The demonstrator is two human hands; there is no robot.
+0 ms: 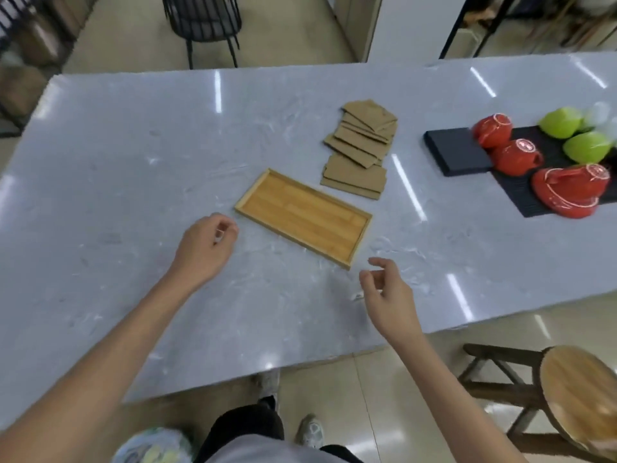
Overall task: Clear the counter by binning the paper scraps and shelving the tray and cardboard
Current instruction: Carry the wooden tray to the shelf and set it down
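An empty bamboo tray lies at an angle in the middle of the grey marble counter. Behind it sits a loose pile of brown cardboard pieces. My left hand hovers just left of the tray's near-left corner, its fingers curled around a small white paper scrap. To the right of the tray's near corner is my right hand, fingers apart and bent, holding nothing. Another small white paper scrap lies on the counter beside its thumb.
On the right, black slate boards carry upturned red cups and green bowls. A wooden stool stands at the lower right, off the counter's near edge. A black chair stands beyond the far edge.
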